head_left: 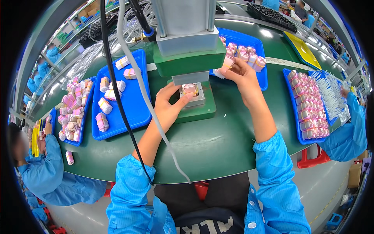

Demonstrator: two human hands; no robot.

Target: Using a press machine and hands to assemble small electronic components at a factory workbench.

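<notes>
Pink bundles (76,103) first, over on my left: a heap of them fills a blue tray (86,114), tumbled together any old way, and one stray bundle (69,157) lies nearer, alone on the green table (210,152). Next along, a second blue tray (132,111) has just a few, mostly lying apart, which I'd guess makes each easy to pick out. A black cable (103,23) and a grey hose (121,23) hang down across it. Here's my left hand (165,103), narrow, at the left of a metal holder (196,101) under the green press (187,64); one bundle (189,87) sits in that holder, my thumb seemingly against it, perhaps to steady it. Across to my right hand (242,76): fingers pinched, holding another bundle (229,61) by the left side of the far blue tray (261,80), where more bundles stand, handy to reach. Further right, a yellow tray (304,50) sits at the far side, and nearer, another blue tray (293,110) carries bundles in neat rows, likely to save room.
</notes>
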